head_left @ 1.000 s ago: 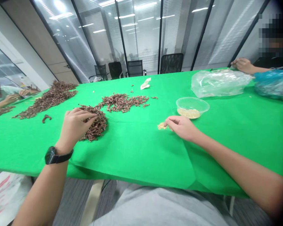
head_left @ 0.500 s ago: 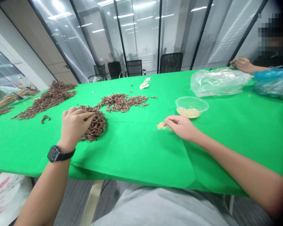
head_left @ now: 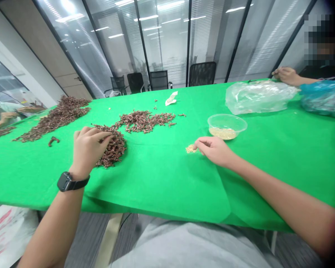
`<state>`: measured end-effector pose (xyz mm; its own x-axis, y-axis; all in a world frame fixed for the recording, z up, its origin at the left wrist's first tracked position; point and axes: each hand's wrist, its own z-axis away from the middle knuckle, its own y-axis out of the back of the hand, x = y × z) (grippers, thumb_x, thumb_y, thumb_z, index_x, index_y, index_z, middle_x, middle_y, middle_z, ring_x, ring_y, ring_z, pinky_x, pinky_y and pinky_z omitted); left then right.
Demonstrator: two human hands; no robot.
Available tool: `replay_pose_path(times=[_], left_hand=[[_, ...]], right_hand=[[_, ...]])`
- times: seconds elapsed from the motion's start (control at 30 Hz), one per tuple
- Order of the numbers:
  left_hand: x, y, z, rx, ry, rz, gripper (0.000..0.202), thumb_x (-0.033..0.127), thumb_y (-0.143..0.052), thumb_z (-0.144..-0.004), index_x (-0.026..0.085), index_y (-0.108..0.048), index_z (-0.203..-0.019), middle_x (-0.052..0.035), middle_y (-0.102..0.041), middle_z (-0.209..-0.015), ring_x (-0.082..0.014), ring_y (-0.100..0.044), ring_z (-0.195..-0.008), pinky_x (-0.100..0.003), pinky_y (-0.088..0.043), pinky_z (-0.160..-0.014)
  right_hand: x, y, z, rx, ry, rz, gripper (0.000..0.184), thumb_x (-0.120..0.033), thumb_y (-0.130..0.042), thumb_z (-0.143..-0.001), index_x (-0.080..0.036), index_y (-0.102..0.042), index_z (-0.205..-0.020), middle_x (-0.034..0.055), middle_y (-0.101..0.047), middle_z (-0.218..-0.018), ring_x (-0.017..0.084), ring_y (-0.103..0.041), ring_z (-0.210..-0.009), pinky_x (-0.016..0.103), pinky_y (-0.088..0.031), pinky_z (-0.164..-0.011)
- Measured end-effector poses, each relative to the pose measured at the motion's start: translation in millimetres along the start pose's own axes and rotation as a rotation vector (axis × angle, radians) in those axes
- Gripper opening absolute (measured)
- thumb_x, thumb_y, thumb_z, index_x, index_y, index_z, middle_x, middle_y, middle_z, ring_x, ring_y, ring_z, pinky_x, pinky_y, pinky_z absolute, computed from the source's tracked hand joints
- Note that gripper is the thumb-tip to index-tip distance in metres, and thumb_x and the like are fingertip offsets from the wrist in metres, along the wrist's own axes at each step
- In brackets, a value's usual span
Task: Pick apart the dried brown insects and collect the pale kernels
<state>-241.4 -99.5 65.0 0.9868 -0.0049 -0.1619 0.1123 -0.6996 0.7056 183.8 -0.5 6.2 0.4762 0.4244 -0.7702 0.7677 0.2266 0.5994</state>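
Observation:
My left hand [head_left: 88, 147], above a dark watch at the wrist, rests against a heap of small reddish-brown twig-like pieces [head_left: 114, 152]. Its thumb and fingertips are pinched together over the heap; whatever lies between them is too small to make out. On the right, my right hand [head_left: 213, 149] has its fingertips closed together at a small pile of pale golden grains [head_left: 190, 149]. What its fingers hold, if anything, is hidden. Just behind that hand stands a clear plastic bowl [head_left: 241, 125] with similar pale grains in its bottom.
Behind the near heap lies a looser brown pile [head_left: 146, 122]; a larger heap [head_left: 56, 117] spreads at the left. A crumpled white paper [head_left: 171, 98], a clear plastic bag [head_left: 259, 97] and a blue bag [head_left: 325, 98] lie on the green cloth [head_left: 162, 178]. Co-workers' hands [head_left: 287, 75] show at both sides.
Both my hands stay in the same places with fingers pinched. At the far left, the other person's hands have shifted slightly.

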Motion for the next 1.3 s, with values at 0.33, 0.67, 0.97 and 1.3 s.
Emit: replay_pose_path(times=[0.33,0.67,0.97,1.3], left_hand=[[0.4,-0.4,0.5,-0.007,-0.007,-0.004,0.027,0.044,-0.056,-0.098,0.029,-0.078,-0.097,-0.0052,-0.076,-0.098,-0.0279,-0.060,-0.101,-0.047,-0.039,-0.093],[-1.4,-2.2,0.6,-0.016,0.016,-0.038,0.028,0.043,-0.054,-0.099,0.028,-0.077,-0.096,-0.0057,-0.075,-0.097,-0.0293,-0.060,-0.102,-0.048,-0.038,-0.093],[0.7,0.2,-0.4,-0.020,0.028,-0.091,0.030,0.043,-0.052,-0.100,0.022,-0.074,-0.098,-0.0062,-0.072,-0.096,-0.0274,-0.059,-0.103,-0.048,-0.038,-0.091],[2.7,0.9,-1.8,-0.020,0.037,-0.124,0.029,0.044,-0.051,-0.100,0.023,-0.071,-0.096,-0.0062,-0.072,-0.094,-0.0285,-0.058,-0.104,-0.048,-0.038,-0.090]], right_hand=[[1.1,-0.2,0.3,-0.008,0.004,0.007,0.037,-0.042,-0.048,-0.088,-0.016,-0.072,-0.076,-0.0020,-0.050,-0.054,0.012,-0.043,-0.052,0.027,-0.031,-0.053],[1.7,-0.4,-0.1,-0.012,0.007,0.019,0.036,-0.041,-0.049,-0.088,-0.017,-0.072,-0.075,-0.0018,-0.051,-0.054,0.013,-0.045,-0.052,0.027,-0.031,-0.053],[2.8,-1.3,0.2,-0.016,-0.002,0.010,0.037,-0.042,-0.048,-0.088,-0.017,-0.073,-0.075,-0.0015,-0.051,-0.054,0.013,-0.044,-0.052,0.027,-0.031,-0.052],[0.8,-1.3,0.3,-0.017,0.014,0.000,0.037,-0.042,-0.049,-0.087,-0.017,-0.072,-0.073,-0.0015,-0.051,-0.054,0.013,-0.043,-0.052,0.027,-0.030,-0.052]])
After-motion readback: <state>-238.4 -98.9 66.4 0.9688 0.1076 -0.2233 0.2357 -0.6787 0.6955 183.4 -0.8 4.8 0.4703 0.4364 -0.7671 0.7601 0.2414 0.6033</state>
